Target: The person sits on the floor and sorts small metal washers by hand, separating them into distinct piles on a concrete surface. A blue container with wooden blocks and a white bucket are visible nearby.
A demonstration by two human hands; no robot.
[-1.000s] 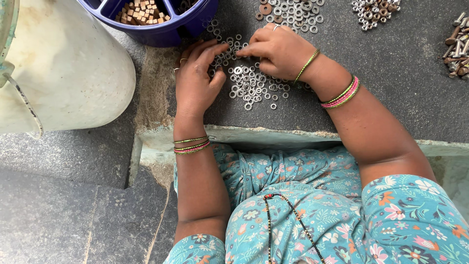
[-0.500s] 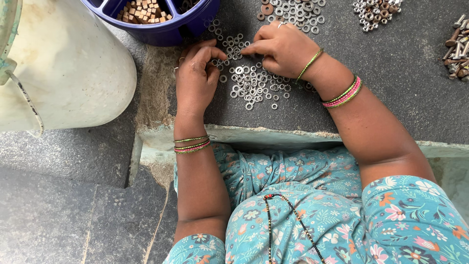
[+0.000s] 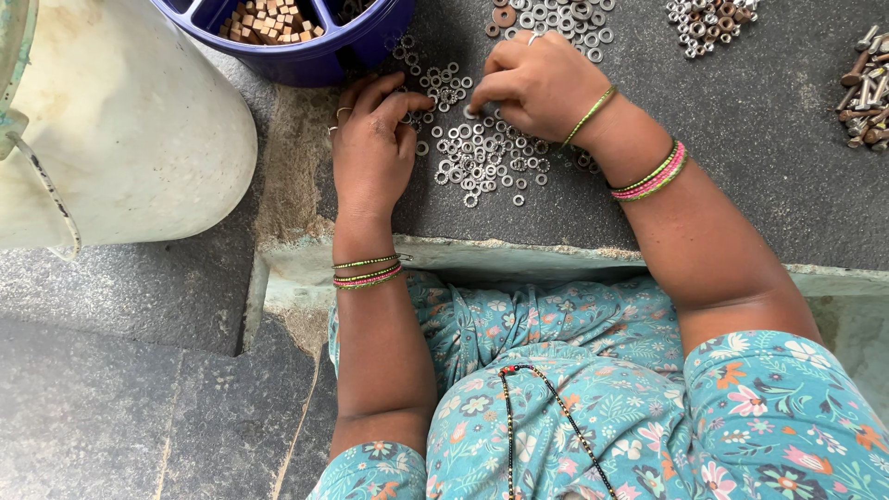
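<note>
A heap of small silver washers [image 3: 482, 157] lies on a dark stone slab [image 3: 741, 185]. My left hand [image 3: 370, 139] rests flat at the heap's left edge, its fingertips touching the washers near the blue bowl. On the heap's upper right my right hand [image 3: 537, 83] is curled, with thumb and forefinger pinched together on washers at the pile's top. Both wrists wear thin coloured bangles.
A blue divided bowl [image 3: 306, 60] holding small brown square pieces stands just above my left hand. A big pale round container [image 3: 130, 130] fills the left side. Larger washers [image 3: 565, 18], nuts [image 3: 708, 18] and bolts [image 3: 866, 88] lie in separate piles along the top and right.
My left fingers, spread over the washers a second ago, have drawn closer together. The right hand has barely shifted, still pinching at the pile.
</note>
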